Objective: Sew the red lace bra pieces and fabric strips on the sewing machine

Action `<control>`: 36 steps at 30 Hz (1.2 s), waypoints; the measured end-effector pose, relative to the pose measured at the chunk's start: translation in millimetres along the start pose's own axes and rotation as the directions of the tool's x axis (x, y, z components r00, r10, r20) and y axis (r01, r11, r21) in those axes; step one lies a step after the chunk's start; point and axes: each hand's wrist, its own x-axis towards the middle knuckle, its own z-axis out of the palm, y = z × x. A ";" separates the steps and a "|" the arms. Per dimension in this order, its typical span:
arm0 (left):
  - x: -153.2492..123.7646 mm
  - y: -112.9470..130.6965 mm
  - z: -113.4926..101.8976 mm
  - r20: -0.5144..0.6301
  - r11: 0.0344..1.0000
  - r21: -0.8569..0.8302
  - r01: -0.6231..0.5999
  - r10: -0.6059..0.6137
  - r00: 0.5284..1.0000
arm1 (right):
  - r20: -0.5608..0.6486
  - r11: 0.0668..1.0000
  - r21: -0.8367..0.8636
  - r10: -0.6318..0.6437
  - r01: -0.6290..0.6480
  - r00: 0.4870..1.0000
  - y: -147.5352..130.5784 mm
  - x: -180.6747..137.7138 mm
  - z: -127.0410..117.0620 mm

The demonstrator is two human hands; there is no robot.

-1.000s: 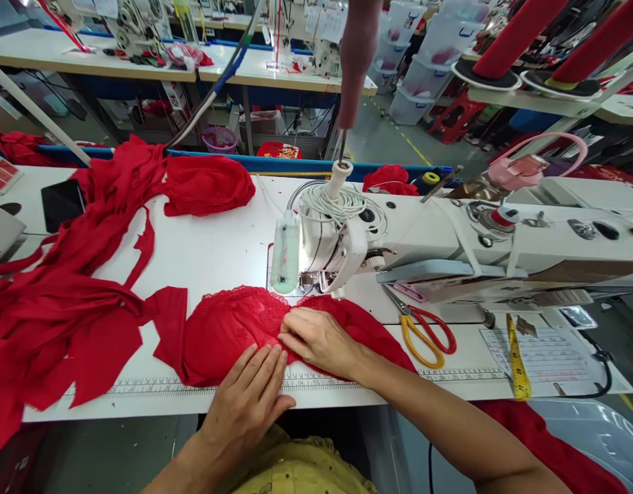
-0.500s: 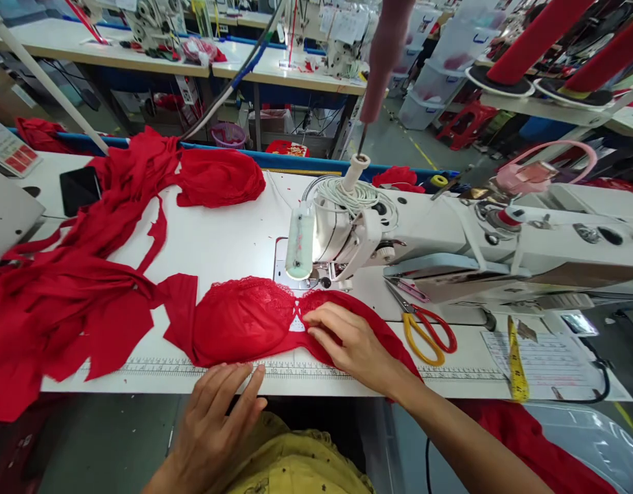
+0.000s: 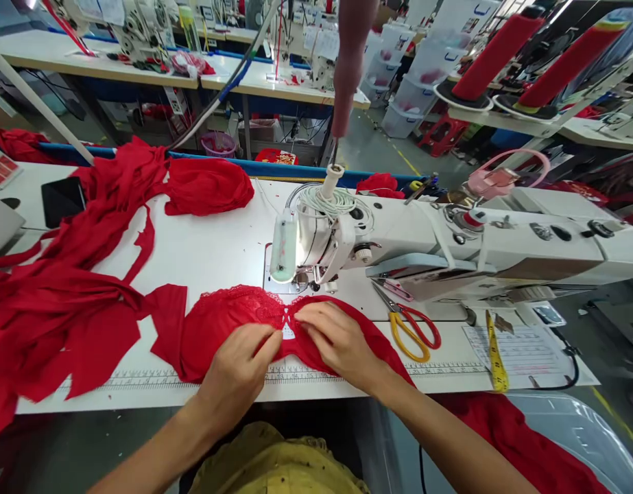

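Note:
A red lace bra lies flat on the white table, just in front of the sewing machine. My left hand rests on its left cup, fingers curled and pinching the fabric at the centre. On the right cup my right hand presses down, fingertips pinching the same centre join. Both hands meet below the machine's needle area.
A heap of red fabric pieces covers the table's left side, beside a dark phone. Scissors with red and yellow handles, a yellow tape measure and a printed sheet lie to the right. Red thread cones stand behind.
My left hand came back up from the table's edge onto the bra's left cup. Both hands now pinch the centre of the bra, which has shifted slightly.

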 end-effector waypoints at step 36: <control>16.5 -24.8 27.1 0.087 0.989 0.141 -0.033 0.021 0.996 | 0.106 0.886 -0.464 0.067 -0.010 0.992 21.3 27.2 19.0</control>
